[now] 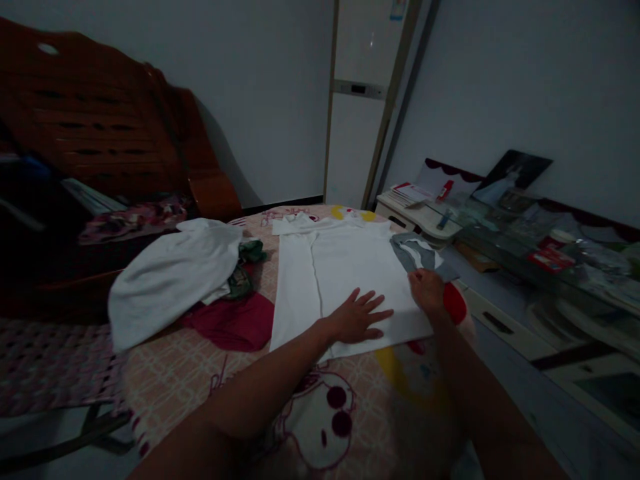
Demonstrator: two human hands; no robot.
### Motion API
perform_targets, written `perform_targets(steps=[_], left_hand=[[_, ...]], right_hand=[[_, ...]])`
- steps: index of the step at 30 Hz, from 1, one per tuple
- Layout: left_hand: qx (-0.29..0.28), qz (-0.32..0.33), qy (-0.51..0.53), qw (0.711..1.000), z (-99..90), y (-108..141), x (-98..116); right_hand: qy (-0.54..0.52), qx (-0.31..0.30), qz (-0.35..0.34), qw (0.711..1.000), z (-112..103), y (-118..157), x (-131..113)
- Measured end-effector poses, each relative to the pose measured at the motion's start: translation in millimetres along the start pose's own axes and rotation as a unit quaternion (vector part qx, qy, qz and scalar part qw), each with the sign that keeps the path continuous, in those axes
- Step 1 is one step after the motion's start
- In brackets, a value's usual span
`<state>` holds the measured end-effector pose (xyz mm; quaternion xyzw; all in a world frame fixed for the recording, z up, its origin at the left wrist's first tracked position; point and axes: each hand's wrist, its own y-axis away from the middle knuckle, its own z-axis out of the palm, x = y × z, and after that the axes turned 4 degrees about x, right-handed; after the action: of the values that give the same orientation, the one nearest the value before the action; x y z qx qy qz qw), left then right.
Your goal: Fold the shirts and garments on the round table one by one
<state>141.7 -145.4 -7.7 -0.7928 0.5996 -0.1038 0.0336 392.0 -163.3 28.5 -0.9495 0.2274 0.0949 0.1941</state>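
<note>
A white garment (345, 260) lies spread on a round table with a patterned pink cloth (200, 380), its left part folded over in a long strip. My left hand (357, 317) rests flat on its lower middle, fingers spread. At the garment's right edge, my right hand (427, 289) has its fingers closed on the white fabric. Just beyond that hand lies a grey and white cloth (423, 257). Left of the garment are a heaped white cloth (175, 277), a dark red cloth (237, 323) and a dark green one (241, 283).
A wooden bench (100, 127) with clothes stands at the left, above a woven seat (55, 367). To the right is a low cabinet (500, 317) with a glass top, papers (410, 193) and small items. A tall white appliance (357, 133) stands behind the table.
</note>
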Motion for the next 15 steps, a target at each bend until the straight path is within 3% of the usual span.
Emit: perform_targets(steps=[3, 7, 11, 13, 15], left_hand=[[-0.011, 0.013, 0.020, 1.000, -3.2, 2, 2], [-0.035, 0.023, 0.056, 0.998, -5.9, 2, 3], [-0.074, 0.016, 0.122, 0.990, -17.0, -12, -11], [-0.057, -0.003, 0.158, 0.986, -25.9, -28, -23], [0.009, -0.052, 0.168, 0.984, -34.3, -50, -34]], right_hand=[[0.025, -0.050, 0.041, 0.998, -10, 18, 10], [-0.017, -0.126, 0.041, 0.991, -15, 22, 17], [-0.096, -0.128, 0.035, 0.986, -16, 19, 26], [-0.191, -0.109, 0.044, 0.975, -18, 20, 29], [-0.326, -0.125, 0.050, 0.936, -18, 24, 28]])
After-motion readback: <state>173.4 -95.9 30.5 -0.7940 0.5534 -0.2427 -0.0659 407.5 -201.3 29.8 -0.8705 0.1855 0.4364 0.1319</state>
